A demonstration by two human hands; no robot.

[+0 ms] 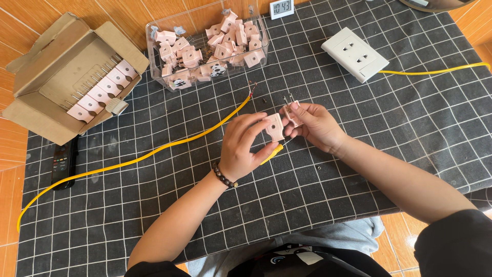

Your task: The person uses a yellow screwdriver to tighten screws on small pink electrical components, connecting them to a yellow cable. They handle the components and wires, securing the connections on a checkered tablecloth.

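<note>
Near the middle of the black grid-patterned mat (154, 215), my left hand (245, 146) closes thumb and fingers around a pink plastic plug cover (275, 126). Just beside it, my right hand (316, 124) pinches the pink plug half with two metal prongs (292, 109).

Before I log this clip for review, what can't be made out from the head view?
- Pale pink plastic plug half: inner face hidden by left hand.
- Pronged pink plug half: lower part covered by right hand.
- Yellow-handled tool: mostly behind the left hand.
- Round object: cut off by the top edge.
- Black remote: buttons too small.
</note>
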